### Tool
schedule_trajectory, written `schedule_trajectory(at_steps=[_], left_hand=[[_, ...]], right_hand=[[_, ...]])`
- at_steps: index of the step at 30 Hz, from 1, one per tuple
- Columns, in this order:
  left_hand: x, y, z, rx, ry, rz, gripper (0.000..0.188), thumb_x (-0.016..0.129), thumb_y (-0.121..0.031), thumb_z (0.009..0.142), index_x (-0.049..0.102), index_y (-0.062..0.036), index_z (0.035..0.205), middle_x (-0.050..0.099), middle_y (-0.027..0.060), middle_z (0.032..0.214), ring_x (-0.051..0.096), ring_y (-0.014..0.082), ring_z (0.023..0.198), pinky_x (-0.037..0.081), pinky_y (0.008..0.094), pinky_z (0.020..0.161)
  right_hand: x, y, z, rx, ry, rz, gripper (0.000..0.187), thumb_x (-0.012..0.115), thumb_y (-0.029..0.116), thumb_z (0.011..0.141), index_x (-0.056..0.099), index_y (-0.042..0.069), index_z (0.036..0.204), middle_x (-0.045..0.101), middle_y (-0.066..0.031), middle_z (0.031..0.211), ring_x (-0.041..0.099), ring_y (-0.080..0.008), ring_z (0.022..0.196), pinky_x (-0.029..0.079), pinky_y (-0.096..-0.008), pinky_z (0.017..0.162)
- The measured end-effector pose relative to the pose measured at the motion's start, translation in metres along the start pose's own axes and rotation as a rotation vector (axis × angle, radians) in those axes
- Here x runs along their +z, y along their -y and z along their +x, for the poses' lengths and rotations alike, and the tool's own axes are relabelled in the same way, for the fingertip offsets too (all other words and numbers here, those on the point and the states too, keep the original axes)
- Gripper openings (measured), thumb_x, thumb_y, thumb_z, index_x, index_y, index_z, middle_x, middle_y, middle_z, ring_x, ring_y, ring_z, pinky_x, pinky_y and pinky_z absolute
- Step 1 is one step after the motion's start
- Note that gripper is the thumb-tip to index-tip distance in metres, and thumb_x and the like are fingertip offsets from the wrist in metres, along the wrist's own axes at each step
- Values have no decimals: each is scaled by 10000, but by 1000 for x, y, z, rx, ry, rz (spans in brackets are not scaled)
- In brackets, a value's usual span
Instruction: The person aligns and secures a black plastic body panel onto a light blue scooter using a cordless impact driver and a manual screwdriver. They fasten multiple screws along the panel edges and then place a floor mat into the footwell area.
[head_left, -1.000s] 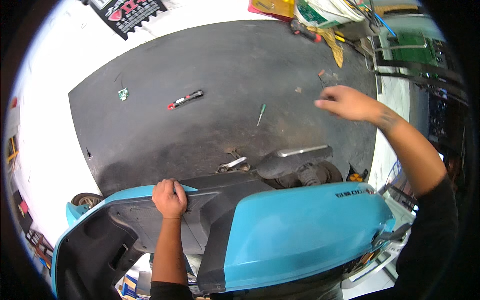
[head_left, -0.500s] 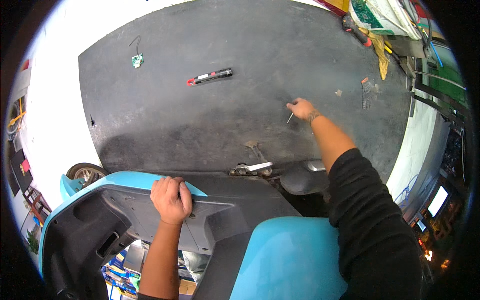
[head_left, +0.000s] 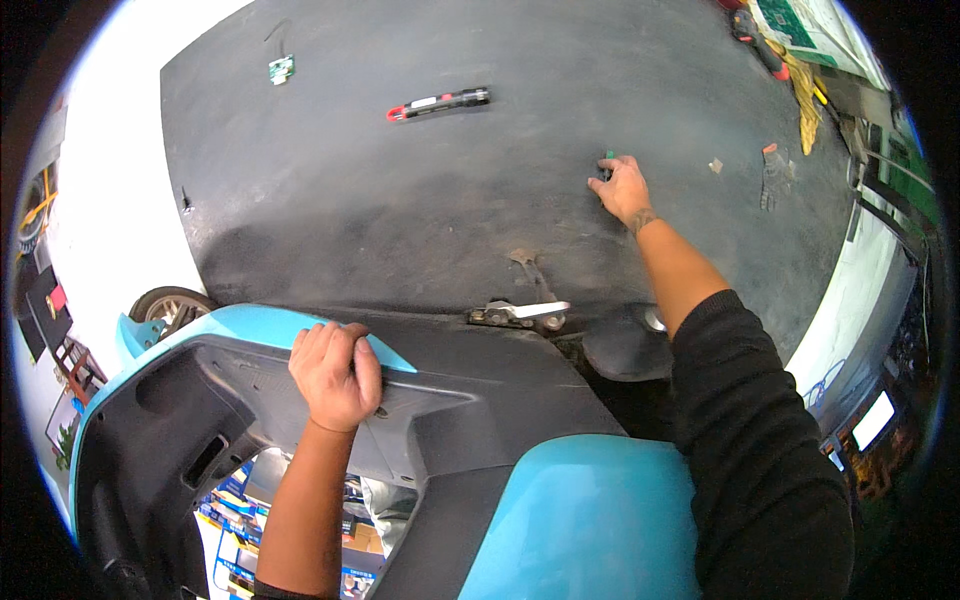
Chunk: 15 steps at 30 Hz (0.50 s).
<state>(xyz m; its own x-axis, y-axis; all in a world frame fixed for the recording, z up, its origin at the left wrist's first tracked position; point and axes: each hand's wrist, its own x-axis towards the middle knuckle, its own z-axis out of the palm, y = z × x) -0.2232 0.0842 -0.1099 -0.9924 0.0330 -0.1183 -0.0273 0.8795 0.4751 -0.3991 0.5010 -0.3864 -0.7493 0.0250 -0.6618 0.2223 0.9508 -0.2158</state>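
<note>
My left hand (head_left: 335,375) is closed over the upper edge of a light blue and dark grey scooter body (head_left: 270,325). Out over the black floor mat (head_left: 400,210), my right hand (head_left: 625,188) has its thumb and fingers around a small dark tool with a green end (head_left: 609,157). The fingers hide most of that tool, so its exact kind does not show. Left of this hand lies a black and red flashlight-shaped tool (head_left: 440,103). A silver foot lever (head_left: 540,310) sticks out from the scooter's side, below the right hand.
A small green circuit board with a wire (head_left: 282,69) lies at the far left of the mat. A dark glove (head_left: 770,178) and a yellow glove (head_left: 806,100) are at the right. The light blue rear panel (head_left: 590,510) stands between my arms; a wheel (head_left: 170,305) shows at left.
My view has shifted, so the mat and its objects sit higher. The thin metal shaft below my right hand no longer shows; a green end now does. The left hand keeps its grip.
</note>
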Motion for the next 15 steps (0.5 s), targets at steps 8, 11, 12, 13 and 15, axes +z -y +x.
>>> schedule_trajectory(at_steps=[8,11,12,13,15], left_hand=[[-1,0,-3,-9,-57,3,18,688,-80,822,688,-73,840,629,74,744,578,301,656,419,421,648],[1,0,-5,-16,-78,-2,14,698,-98,842,689,-87,841,645,68,758,598,299,683,431,424,658],[2,0,-6,-10,-95,6,18,700,-102,846,687,-89,842,647,66,760,603,301,689,436,426,662],[3,1,-7,-6,-99,8,23,701,-105,851,685,-91,843,649,65,763,607,302,696,440,427,666],[5,1,-8,1,-104,16,49,707,-117,870,673,-94,842,659,66,773,629,314,715,461,438,682]], right_hand=[[-36,94,-24,-459,-31,4,513,777,212,945,662,38,1414,500,-169,1566,674,-404,1242,548,-491,1094],[-74,128,-44,-705,-27,2,428,762,188,962,687,47,1360,538,-170,1505,700,-394,1167,573,-489,1039],[-90,141,-49,-812,-56,6,394,761,185,966,701,55,1334,555,-165,1479,708,-385,1141,582,-482,1018],[-107,152,-58,-914,-96,15,360,759,182,971,714,63,1308,573,-159,1453,716,-376,1116,591,-475,996],[-141,173,-76,-1008,-218,6,304,762,187,974,734,72,1254,618,-142,1366,724,-357,1069,602,-456,947]])
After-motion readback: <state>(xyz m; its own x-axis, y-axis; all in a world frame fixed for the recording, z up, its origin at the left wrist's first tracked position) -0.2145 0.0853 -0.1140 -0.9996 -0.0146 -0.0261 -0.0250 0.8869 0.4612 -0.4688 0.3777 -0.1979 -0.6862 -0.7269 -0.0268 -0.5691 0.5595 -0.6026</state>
